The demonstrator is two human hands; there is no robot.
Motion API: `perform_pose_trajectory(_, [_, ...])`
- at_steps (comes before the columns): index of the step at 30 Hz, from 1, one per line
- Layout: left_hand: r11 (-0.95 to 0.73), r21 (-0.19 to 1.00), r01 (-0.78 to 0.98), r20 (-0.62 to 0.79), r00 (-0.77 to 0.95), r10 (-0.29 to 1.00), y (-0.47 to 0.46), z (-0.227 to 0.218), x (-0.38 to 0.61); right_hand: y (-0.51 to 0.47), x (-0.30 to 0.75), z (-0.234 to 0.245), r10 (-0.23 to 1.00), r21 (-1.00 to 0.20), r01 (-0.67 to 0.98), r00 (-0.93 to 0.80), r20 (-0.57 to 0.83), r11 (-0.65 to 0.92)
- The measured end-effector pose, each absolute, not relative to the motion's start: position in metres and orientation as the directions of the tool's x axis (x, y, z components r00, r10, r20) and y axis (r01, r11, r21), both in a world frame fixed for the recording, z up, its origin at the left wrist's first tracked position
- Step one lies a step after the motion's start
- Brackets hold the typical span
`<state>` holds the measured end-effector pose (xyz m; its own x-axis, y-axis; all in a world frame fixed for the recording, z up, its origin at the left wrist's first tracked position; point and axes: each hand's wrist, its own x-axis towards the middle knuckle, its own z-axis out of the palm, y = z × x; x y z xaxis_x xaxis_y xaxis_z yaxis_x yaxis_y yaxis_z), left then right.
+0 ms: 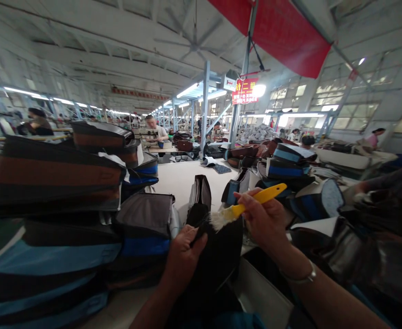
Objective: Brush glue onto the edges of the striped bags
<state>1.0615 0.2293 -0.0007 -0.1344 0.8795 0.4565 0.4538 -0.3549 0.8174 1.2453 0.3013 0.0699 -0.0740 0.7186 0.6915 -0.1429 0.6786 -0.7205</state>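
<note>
Holding: right hand (pixel 265 224) had its grip closed round the brush (pixel 264 195), bristles (pixel 219 220) at the bag (pixel 217 256) | left hand (pixel 185 253) pinched the bag's edge | bag: in front of the person, right of the stack (pixel 58 176) | risk: weak pinch could have let bag slip; stray stroke could have hit left hand

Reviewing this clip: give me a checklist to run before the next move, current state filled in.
1. Brush gripped in the right hand: ok, fingers are around the yellow handle.
2. Black piece held by the left hand: ok, pinched at its edge.
3. Bristles aimed at the black piece: ok, they point toward it.
4. Bristles touching the black piece: cannot tell from this one view.
5. Bangle apart from the brush: ok, it sits on the right wrist.
</note>
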Motion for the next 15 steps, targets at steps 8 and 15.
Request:
perform_pose_trajectory(8, [-0.337, 0.826, 0.452, 0.447, -0.161, 0.88, 0.234, 0.001, 1.066, 0.312, 1.235, 0.085, 0.303, -0.23, 0.224, -0.384, 0.872, 0.947])
perform_pose_trajectory(15, [-0.345, 0.726, 0.595, 0.533, -0.171, 0.828, 0.234, -0.002, 1.063, 0.313, 1.239, 0.082, 0.211, -0.126, 0.212, -0.451, 0.867, 0.969])
